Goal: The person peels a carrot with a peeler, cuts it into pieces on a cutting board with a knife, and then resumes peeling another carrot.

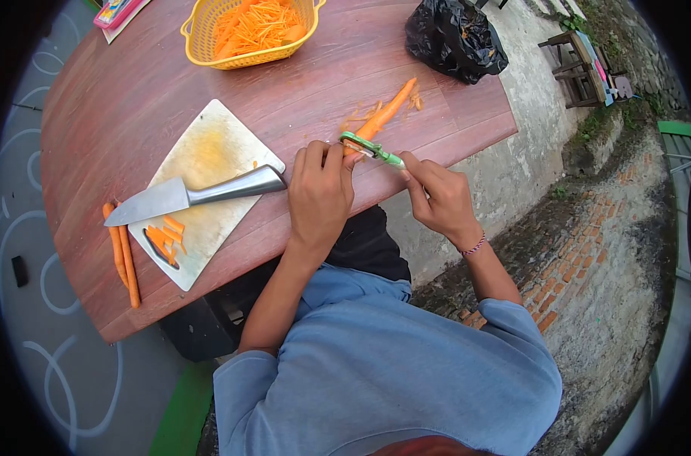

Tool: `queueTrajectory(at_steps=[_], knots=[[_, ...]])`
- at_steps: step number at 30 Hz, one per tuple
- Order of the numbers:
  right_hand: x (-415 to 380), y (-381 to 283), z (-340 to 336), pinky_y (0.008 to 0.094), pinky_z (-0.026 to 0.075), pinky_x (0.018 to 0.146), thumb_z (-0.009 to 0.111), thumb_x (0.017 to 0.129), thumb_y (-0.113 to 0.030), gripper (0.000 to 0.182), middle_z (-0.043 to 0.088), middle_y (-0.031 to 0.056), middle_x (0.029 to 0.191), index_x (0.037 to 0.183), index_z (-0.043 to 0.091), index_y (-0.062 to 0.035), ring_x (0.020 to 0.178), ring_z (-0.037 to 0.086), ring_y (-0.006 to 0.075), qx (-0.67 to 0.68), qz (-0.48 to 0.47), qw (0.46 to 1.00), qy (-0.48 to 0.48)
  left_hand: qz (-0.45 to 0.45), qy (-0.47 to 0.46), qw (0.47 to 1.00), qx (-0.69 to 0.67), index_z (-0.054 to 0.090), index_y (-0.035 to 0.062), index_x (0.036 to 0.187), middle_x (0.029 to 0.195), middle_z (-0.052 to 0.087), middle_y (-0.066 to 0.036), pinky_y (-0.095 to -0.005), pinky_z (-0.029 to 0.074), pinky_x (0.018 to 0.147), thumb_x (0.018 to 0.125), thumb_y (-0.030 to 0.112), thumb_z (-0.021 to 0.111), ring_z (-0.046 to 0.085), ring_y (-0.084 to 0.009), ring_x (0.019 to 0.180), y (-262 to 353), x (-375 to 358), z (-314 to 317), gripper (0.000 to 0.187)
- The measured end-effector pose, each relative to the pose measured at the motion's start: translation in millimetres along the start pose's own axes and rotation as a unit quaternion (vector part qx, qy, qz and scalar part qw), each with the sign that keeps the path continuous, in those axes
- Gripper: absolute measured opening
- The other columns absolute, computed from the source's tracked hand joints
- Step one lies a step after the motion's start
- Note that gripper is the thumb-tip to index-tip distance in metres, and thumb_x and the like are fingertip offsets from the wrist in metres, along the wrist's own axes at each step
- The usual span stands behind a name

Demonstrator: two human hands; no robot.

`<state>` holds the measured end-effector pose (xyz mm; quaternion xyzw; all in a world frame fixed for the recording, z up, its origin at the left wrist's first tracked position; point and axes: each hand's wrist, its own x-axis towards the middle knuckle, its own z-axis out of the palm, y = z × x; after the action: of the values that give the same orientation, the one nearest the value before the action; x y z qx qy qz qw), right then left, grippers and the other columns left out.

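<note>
From my end, through the head camera, I have both hands over the near edge of the table. My left hand has its grip pinching the thick end of the carrot, which points away from me and to the right, its thin tip over the table; I can't tell whether that tip touches the wood. My right hand, a braided band round its wrist, has its grip closed about the handle of the green peeler. The peeler's head lies against the carrot, right beside my left fingertips. Orange peelings are scattered on the table on both sides of the carrot.

To the left I see the board, stained orange in its upper part. The knife lies across it, handle towards my left hand, blade tip reaching over two more carrots just past the board's edge. Short sticks of carrot lie near the board's slot. Farther off stands a yellow basket of carrot shreds, and a black bag sits at the right, its contents mostly hidden.
</note>
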<state>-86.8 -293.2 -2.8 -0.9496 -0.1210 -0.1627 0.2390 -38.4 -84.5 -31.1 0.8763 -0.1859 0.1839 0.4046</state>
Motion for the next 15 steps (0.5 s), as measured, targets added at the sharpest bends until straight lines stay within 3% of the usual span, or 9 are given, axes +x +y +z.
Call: queueTrajectory(at_steps=[6, 12, 14, 15], knots=[[17.4, 40.0, -0.4, 0.0414, 0.048, 0.053, 0.070, 0.094, -0.010, 0.027, 0.063, 0.0127, 0.073, 0.121, 0.073, -0.0075, 0.060, 0.064, 0.0308, -0.061, 0.074, 0.990, 0.106, 0.007, -0.001, 1.000, 0.008, 0.068, -0.0008, 0.101, 0.091, 0.060, -0.015, -0.0463, 0.048, 0.073, 0.095, 0.018, 0.073, 0.061, -0.0353, 0.083, -0.9, -0.4, 0.3, 0.020], [2.0, 8.4, -0.3, 0.0447, 0.049, 0.056, 0.067, 0.099, -0.015, 0.025, 0.065, 0.0169, 0.074, 0.122, 0.071, -0.0055, 0.064, 0.065, 0.0373, -0.017, 0.044, 0.999, -0.011, 0.006, -0.005, 1.000, 0.008, 0.067, -0.0005, 0.101, 0.092, 0.060, -0.015, -0.0460, 0.048, 0.072, 0.094, 0.018, 0.073, 0.061, -0.0348, 0.083, -1.4, -1.2, 0.2, 0.021], [10.7, 41.5, 3.5, 0.0449, 0.049, 0.056, 0.067, 0.099, -0.014, 0.024, 0.065, 0.0174, 0.074, 0.121, 0.073, -0.0064, 0.063, 0.065, 0.0371, -0.056, 0.083, 0.991, 0.093, 0.011, -0.007, 1.000, 0.015, 0.067, 0.0000, 0.101, 0.092, 0.060, -0.014, -0.0460, 0.048, 0.072, 0.094, 0.017, 0.074, 0.060, -0.0345, 0.083, -1.2, -2.2, 0.2, 0.021], [20.1, 48.9, -5.7, 0.0449, 0.050, 0.057, 0.067, 0.098, -0.014, 0.024, 0.066, 0.0178, 0.073, 0.120, 0.073, -0.0066, 0.064, 0.067, 0.0370, -0.042, 0.147, 0.984, 0.094, 0.013, -0.008, 1.000, 0.013, 0.067, 0.0000, 0.101, 0.092, 0.060, -0.014, -0.0460, 0.048, 0.072, 0.094, 0.017, 0.074, 0.060, -0.0345, 0.083, -0.8, -2.8, 0.1, 0.021]])
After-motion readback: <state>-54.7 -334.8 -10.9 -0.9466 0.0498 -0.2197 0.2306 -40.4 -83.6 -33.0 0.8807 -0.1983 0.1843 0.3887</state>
